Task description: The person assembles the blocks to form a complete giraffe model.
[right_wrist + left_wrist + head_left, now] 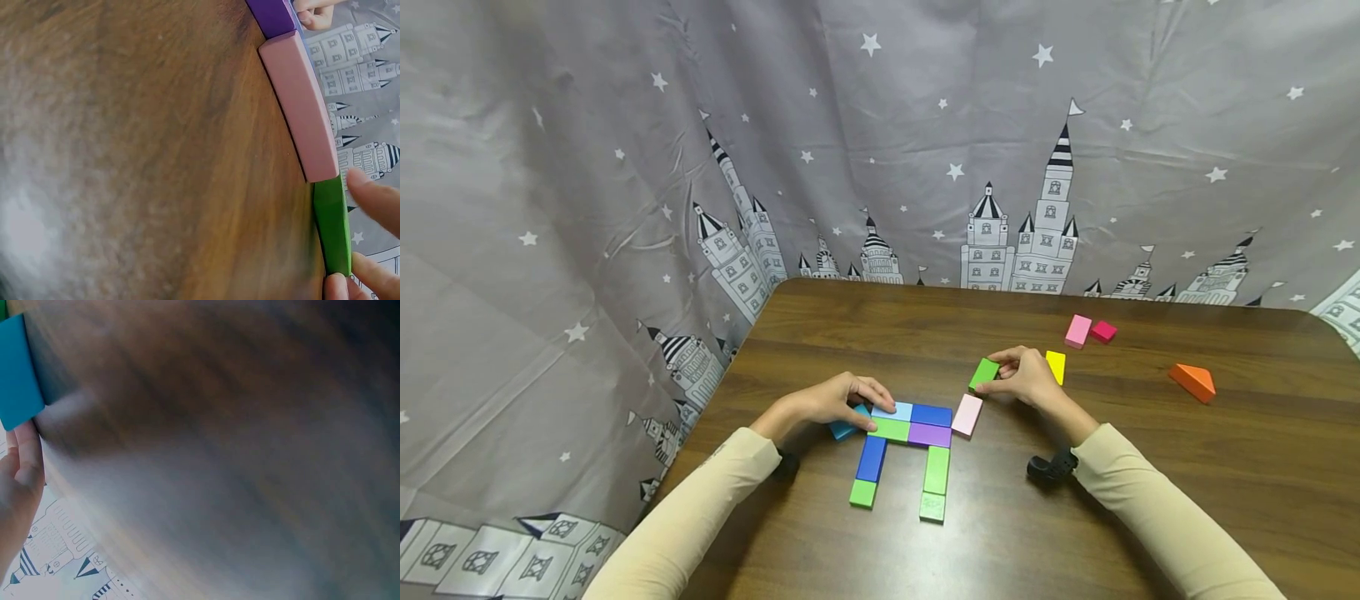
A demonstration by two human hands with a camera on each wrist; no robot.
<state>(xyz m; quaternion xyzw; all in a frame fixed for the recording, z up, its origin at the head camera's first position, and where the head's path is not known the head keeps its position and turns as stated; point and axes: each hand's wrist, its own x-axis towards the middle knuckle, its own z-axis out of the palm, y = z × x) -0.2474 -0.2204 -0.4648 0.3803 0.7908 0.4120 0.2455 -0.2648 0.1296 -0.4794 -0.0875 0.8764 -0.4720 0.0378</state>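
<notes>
My right hand (1024, 375) pinches a green block (983, 375) between thumb and fingers, at the far end of a pale pink block (967, 415). That pink block slants off the corner of a purple block (929, 435) and a blue block (931, 415). My left hand (831, 400) rests at the left end of this flat layout, fingertips on a light blue block (901, 412) and thumb at a light green block (891, 430). Partly hidden under the left hand lies a teal block (19, 375). Two legs of blocks, one starting with a dark blue block (871, 458), extend toward me.
Beyond the right hand lie a yellow block (1056, 367), a pink block (1078, 331) and a small red block (1103, 332). An orange triangular block (1193, 382) sits farther right on the wooden table (1262, 467). A grey patterned curtain (880, 125) hangs behind.
</notes>
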